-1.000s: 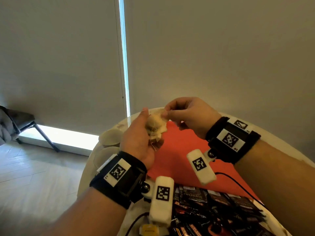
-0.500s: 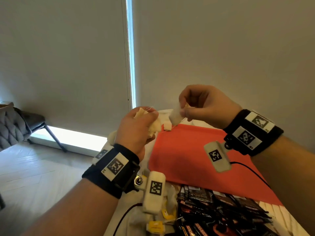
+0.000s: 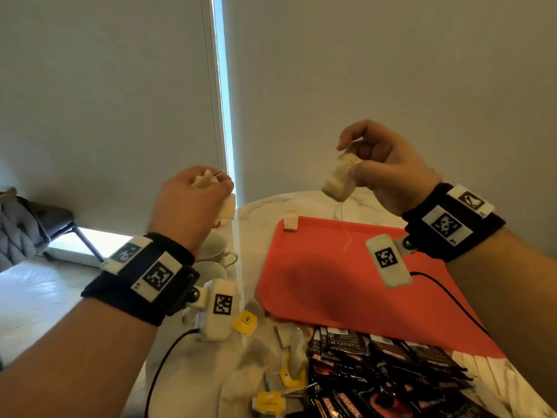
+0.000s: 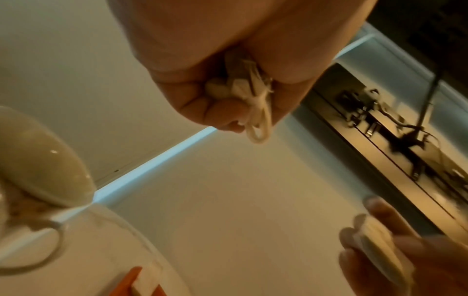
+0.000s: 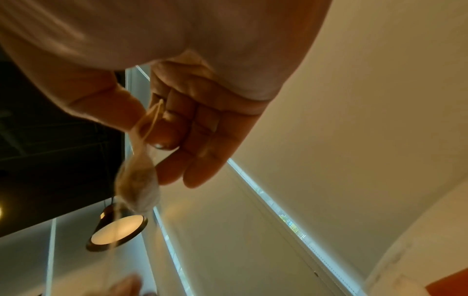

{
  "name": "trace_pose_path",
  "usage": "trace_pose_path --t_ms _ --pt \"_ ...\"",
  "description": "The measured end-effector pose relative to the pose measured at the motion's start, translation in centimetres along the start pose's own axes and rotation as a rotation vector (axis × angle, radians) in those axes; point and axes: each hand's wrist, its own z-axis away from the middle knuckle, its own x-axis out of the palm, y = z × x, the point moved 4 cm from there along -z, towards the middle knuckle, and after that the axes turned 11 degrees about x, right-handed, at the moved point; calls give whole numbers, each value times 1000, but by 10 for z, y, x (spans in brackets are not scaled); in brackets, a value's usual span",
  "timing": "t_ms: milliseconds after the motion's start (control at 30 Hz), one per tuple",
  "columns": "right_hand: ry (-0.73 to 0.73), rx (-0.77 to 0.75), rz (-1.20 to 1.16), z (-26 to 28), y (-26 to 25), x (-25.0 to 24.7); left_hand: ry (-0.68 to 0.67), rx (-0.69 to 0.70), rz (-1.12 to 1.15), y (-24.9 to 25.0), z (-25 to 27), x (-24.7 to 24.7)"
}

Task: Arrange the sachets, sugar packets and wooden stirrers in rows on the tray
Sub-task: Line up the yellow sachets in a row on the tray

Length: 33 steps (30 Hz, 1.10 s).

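Note:
Both hands are raised above the round white table (image 3: pixel 268 206). My left hand (image 3: pixel 193 203) grips a bunch of pale tea bags (image 3: pixel 205 181), whose folded ends and strings poke out of the fist (image 4: pixel 250 104). My right hand (image 3: pixel 382 167) pinches one tea bag (image 3: pixel 339 178) between thumb and forefinger, and it hangs down with its string trailing (image 5: pixel 138 184). Below lies the red tray (image 3: pixel 331 285), with one small pale packet (image 3: pixel 290 224) at its far left corner.
Loose tea bags with yellow tags (image 3: pixel 245 322) and a heap of dark coffee sachets (image 3: pixel 376 375) lie on the near side of the table. White cups (image 3: pixel 215 250) stand left of the tray. A grey chair (image 3: pixel 21 233) stands at the far left.
The hands have drawn apart and risen. The right hand has pulled one tea bag away from the bunch in the left hand, moving up and to the right.

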Motion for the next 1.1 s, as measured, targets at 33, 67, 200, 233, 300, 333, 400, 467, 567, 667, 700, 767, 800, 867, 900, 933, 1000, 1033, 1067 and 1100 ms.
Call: trace_pose_path --t_ms 33,67,200,233,300,333,400,467,567,667,700,767,800,867,900,933,1000,1033,1067,1100 --pt "-24 10 18 0 1 1 -45 4 8 3 0 5" --pt "-63 18 33 1 3 6 -103 0 31 6 1 13" --pt "-273 59 64 3 5 31 -404 -12 113 28 13 51" --pt "-299 70 84 4 6 35 -470 -16 107 32 16 58" --pt "-309 90 130 6 8 37 -547 -12 98 34 19 65" --pt "-301 104 139 7 9 36 -553 -6 76 33 19 66" --pt "-274 134 138 9 12 31 -543 28 34 27 16 65" --pt "-245 170 127 11 17 28 -504 66 47 24 14 63" --pt "-229 236 86 14 29 30 -377 94 88 20 8 59" --pt "-228 299 119 15 43 32 -286 83 100 14 0 51" --pt "-222 317 157 15 47 32 -271 76 110 12 -3 49" --pt "-209 345 254 16 52 30 -207 50 116 6 -10 42" --pt "-209 356 295 17 52 28 -158 38 104 4 -13 37" --pt "-209 360 318 20 49 27 -104 25 62 -3 -18 30" --pt "-204 345 298 21 44 27 -105 19 48 -7 -19 28" --pt "-191 317 258 22 37 28 -119 13 48 -10 -20 28" --pt "-147 242 137 19 25 31 -155 -9 70 -15 -18 31" --pt "-115 208 98 15 21 34 -171 -17 76 -16 -16 35" --pt "-78 184 86 10 20 37 -189 -15 76 -16 -15 39" --pt "-43 178 90 4 21 40 -210 -10 77 -15 -12 43"
